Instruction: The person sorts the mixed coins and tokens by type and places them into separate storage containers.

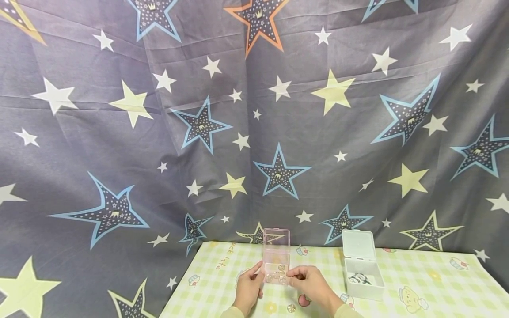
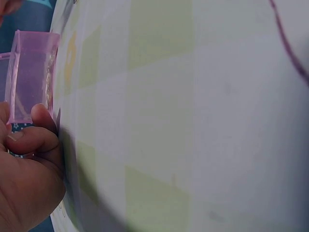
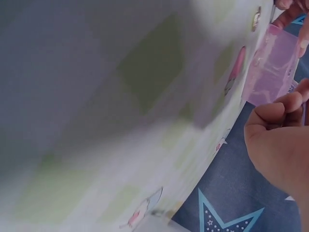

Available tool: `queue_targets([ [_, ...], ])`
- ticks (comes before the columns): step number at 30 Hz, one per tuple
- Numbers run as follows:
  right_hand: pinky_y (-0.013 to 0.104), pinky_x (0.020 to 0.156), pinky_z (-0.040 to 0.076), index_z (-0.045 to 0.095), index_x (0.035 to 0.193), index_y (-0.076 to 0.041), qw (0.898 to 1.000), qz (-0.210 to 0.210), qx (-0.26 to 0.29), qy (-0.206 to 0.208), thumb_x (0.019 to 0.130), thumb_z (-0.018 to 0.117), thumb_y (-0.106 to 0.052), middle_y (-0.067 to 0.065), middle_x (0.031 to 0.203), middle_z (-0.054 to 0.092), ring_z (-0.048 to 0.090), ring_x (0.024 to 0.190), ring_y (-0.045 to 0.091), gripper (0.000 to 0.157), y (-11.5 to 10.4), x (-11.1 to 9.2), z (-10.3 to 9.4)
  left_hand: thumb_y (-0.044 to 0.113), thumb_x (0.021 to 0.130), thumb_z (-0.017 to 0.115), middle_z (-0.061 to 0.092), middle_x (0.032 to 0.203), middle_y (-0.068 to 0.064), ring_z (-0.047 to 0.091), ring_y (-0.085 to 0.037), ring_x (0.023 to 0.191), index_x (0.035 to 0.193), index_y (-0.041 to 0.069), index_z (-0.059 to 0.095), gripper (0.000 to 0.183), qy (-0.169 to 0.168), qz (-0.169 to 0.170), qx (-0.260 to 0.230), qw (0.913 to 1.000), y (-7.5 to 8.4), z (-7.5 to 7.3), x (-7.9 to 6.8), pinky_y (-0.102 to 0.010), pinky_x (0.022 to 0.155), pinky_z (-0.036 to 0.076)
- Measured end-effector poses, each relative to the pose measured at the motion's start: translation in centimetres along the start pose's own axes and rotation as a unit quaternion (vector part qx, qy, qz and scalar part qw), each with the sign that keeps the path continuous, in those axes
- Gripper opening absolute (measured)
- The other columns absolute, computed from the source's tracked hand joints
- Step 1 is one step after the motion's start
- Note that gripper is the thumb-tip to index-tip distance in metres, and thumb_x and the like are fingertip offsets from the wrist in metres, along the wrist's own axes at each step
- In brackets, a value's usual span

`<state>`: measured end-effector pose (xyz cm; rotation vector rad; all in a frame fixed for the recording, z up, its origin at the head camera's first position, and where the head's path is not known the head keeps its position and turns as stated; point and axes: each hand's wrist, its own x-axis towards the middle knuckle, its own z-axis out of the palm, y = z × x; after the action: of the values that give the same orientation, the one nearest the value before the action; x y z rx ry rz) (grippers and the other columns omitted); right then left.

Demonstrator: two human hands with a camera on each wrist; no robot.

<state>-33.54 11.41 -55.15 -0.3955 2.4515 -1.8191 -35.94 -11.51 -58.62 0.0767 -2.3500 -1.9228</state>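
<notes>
A small clear pink plastic box (image 1: pixel 277 277) stands on the table with its lid (image 1: pixel 276 238) raised at the back. Several round gold-coloured pieces, like coins or buttons, lie in it. My left hand (image 1: pixel 248 289) grips the box's left side near the front corner, and the left wrist view shows its curled fingers (image 2: pixel 41 137) at the box end. At the right side, my right hand (image 1: pixel 312 282) pinches the box edge with thumb and forefinger. Another round gold-coloured piece (image 1: pixel 291 308) lies on the cloth in front of the box.
To the right stands a white box (image 1: pixel 365 289) with its lid up, holding black-and-white pieces (image 1: pixel 359 278). A green checked cloth (image 1: pixel 441 282) with cartoon prints covers the table. Behind hangs a grey curtain (image 1: pixel 222 79) with stars.
</notes>
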Motion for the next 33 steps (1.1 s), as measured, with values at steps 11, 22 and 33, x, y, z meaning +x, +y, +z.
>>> queue_targets([
  [11, 0.017, 0.059, 0.047, 0.078, 0.096, 0.002, 0.991, -0.049, -0.067, -0.104, 0.087, 0.083, -0.003, 0.007, 0.079, 0.074, 0.056, 0.063, 0.003, 0.011, 1.2, -1.1, -0.3, 0.018, 0.103, 0.071, 0.068, 0.087, -0.005, 0.049, -0.005, 0.042, 0.145, 0.008, 0.067, 0.043, 0.003, -0.001, 0.004, 1.0000, 0.0, 0.0, 0.2, -0.019, 0.042, 0.044],
  [22, 0.020, 0.067, 0.044, 0.081, 0.092, -0.005, 0.988, -0.022, -0.122, -0.096, 0.080, 0.091, -0.007, -0.006, 0.074, 0.064, 0.052, 0.068, 0.004, 0.015, 1.8, -1.6, -0.6, 0.018, 0.103, 0.070, 0.068, 0.088, -0.006, 0.049, -0.005, 0.042, 0.145, 0.008, 0.067, 0.043, -0.001, 0.001, 0.002, 1.0000, -0.1, 0.1, 0.2, -0.020, 0.042, 0.043],
  [33, 0.040, 0.076, 0.043, 0.077, 0.081, -0.023, 0.968, -0.008, -0.244, -0.056, 0.075, 0.094, -0.025, -0.015, 0.073, 0.061, 0.050, 0.069, 0.004, 0.018, 1.4, -1.7, 0.4, 0.019, 0.104, 0.069, 0.068, 0.089, -0.005, 0.050, -0.006, 0.042, 0.146, 0.010, 0.067, 0.042, -0.003, -0.006, 0.016, 0.9998, 0.0, 0.0, 0.1, -0.021, 0.042, 0.045],
])
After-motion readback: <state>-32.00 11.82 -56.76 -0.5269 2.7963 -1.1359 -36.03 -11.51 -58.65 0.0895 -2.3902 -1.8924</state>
